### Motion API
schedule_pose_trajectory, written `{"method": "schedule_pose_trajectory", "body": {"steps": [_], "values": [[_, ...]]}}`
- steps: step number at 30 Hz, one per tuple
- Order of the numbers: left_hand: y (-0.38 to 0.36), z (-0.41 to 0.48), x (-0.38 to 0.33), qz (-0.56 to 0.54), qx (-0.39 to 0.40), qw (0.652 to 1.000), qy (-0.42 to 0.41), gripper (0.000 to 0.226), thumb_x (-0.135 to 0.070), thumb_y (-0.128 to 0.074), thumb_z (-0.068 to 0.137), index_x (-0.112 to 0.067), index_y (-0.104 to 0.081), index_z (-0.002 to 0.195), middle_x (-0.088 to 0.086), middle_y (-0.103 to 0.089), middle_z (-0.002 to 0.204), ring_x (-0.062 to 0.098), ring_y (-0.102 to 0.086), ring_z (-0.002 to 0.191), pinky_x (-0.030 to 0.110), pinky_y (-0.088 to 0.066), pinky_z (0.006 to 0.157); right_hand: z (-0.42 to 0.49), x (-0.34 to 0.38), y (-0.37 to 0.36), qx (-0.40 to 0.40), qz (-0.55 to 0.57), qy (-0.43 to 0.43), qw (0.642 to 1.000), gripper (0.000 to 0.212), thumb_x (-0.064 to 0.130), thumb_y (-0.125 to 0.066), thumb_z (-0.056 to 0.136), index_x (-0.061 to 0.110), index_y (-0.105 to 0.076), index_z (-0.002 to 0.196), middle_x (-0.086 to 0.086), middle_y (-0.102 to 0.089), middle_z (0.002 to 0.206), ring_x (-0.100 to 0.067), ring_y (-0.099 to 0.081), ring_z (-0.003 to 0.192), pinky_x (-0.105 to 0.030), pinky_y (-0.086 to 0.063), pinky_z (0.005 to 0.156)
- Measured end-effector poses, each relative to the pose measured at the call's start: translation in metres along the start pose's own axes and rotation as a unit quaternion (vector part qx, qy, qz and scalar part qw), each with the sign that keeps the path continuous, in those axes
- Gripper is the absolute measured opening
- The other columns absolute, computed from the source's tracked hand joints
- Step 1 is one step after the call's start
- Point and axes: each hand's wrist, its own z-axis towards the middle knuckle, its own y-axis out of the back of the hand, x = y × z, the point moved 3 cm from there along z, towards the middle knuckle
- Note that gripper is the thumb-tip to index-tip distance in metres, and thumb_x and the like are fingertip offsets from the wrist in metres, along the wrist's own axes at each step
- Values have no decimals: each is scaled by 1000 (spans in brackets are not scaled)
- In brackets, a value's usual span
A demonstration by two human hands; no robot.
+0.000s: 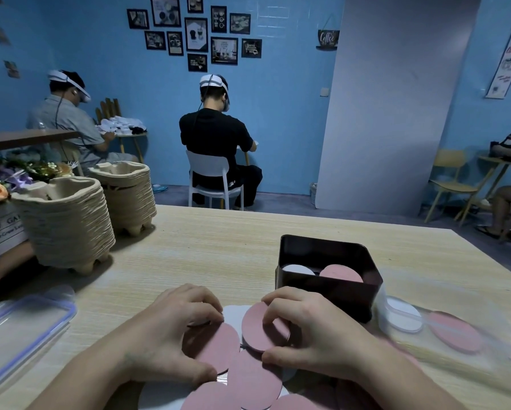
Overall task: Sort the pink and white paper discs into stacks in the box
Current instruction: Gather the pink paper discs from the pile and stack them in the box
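Gripping a pink disc, the right hand sits low centre in the head view. Its fingers curl onto the disc's top face with the thumb at the near edge, and the disc is tilted up off the pile. Cannot tell if it is one disc or a few together.

The left hand is just beside it, fingers curled. Fingertips are on the far edge of a second pink disc and the thumb is at its near edge, so it pinches that one. This disc lies almost flat.

Under and between both hands is the loose pile, mostly pink discs overlapping, with white ones showing at the edges. It lies on the worktop at the near edge of the frame.

The dark box stands upright just beyond the right hand. Inside are two stacks side by side, the white stack on the left and the pink stack on the right.

Right of the box is a clear plastic container, blurred. A white disc and a pink disc show through it; cannot tell whether they are inside or underneath. A clear lid with a blue rim lies far left.

At the back left of the worktop are two stacks of pulp cup trays, with artificial flowers behind them. Across the room two seated people wear headsets and face a blue wall hung with framed pictures.
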Motion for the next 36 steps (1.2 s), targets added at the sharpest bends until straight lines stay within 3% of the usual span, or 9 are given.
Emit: {"method": "schedule_pose_trajectory", "body": {"steps": [5,8,11,14,19,23,27,36], "values": [[5,2,-6,34,-57,998,2,54,-56,-77,65,-34,-68,113,-31,-53,120,-6,-53,116,26,-47,98,0,-1,0,3,-2,-3,1000,37,57,-75,80,27,-61,96,12,-58,123,-4,-58,111,-28,-50,92],[10,2,-6,3,-111,994,18,56,-48,-79,66,-31,-69,118,-29,-56,126,-7,-56,119,23,-50,95,0,-2,0,3,-1,-2,1000,37,57,-75,80,27,-61,95,13,-57,123,-4,-58,111,-29,-50,92],[8,4,-10,-47,-115,992,23,58,-42,-81,69,-32,-66,125,-28,-59,123,-4,-58,118,20,-52,93,1,-2,-2,4,0,1,1000,38,59,-74,81,28,-61,98,12,-58,122,-6,-58,110,-30,-50,91],[3,7,-16,-51,-100,994,9,61,-50,-81,72,-34,-64,128,-27,-63,111,0,-62,108,22,-53,87,2,-2,-4,-9,6,5,1000,46,62,-74,81,30,-58,109,12,-58,120,-8,-58,110,-33,-51,90],[-2,12,-21,-9,-104,994,-26,64,-54,-82,72,-35,-61,130,-25,-61,108,0,-61,101,29,-50,88,3,-3,-9,-19,13,37,999,53,61,-73,86,38,-54,130,16,-53,134,-3,-54,122,-27,-49,99],[-5,15,-28,30,-120,991,-57,71,-56,-79,75,-28,-58,138,-20,-62,116,1,-59,107,29,-45,95,3,0,-10,-35,1,49,998,35,58,-73,88,33,-63,111,8,-54,138,-4,-55,123,-27,-50,97],[-4,14,-33,38,-159,984,-77,67,-58,-73,84,-24,-57,140,-15,-61,131,5,-59,119,32,-48,96,3,0,-5,-74,18,53,996,32,56,-75,86,28,-65,98,5,-59,134,-5,-59,117,-23,-51,93],[-9,11,-33,-43,-208,971,-113,19,-25,-82,84,-20,-69,97,-6,-65,129,5,-65,116,21,-54,88,1,0,0,-108,47,52,992,32,51,-80,83,25,-62,85,9,-61,126,-8,-63,110,-23,-52,85]]}}
